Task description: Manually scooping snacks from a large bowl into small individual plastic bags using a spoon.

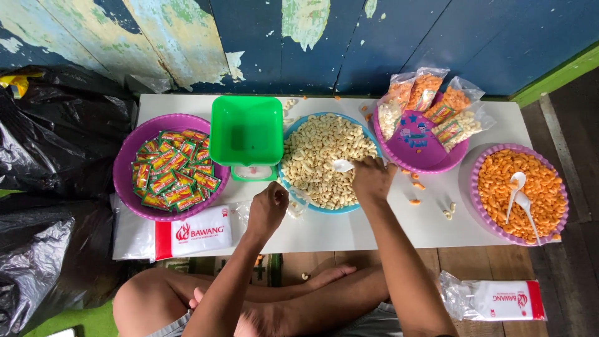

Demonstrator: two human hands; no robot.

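Against a peeling blue plank wall, on a low white tabletop, a light, stiff white plastic scoop, best pinched by its handle, is clamped in the right hand over the mid-table bowl of pale, brittle crackers, while a thin, slippery clear bag is pinched by the left hand at the near edge.

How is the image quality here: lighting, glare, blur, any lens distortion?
Head view: even, soft daylight with faint shadows; mild glare on the black plastic bags; the table edges bow slightly from the wide lens; right hand and left hand look sharp, no motion blur.
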